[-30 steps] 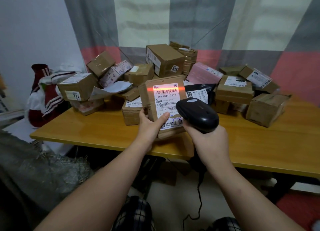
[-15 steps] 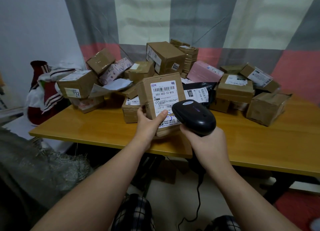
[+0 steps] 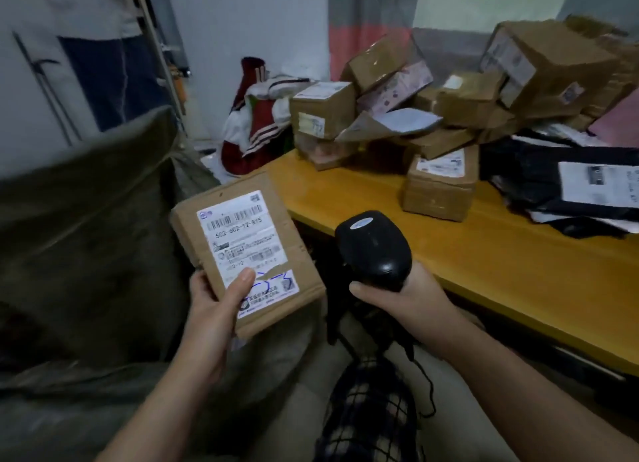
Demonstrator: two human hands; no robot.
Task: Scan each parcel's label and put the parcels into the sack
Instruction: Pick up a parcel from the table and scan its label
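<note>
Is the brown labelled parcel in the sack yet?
Not yet: the left hand grips the brown cardboard parcel in the air, outside the olive woven sack.

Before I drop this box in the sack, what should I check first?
1. Grip on the parcel: ok. The left hand holds its lower end, thumb on the label.
2. Scanner out of the way: ok. The right hand grips it to the parcel's right, not touching it.
3. Parcel off the table: ok, held beyond its edge.
4. Sack mouth open: cannot tell. Its fabric sits left of the parcel, with no opening showing.
5. Scan registered: cannot tell, no beam or readout visible.
</note>
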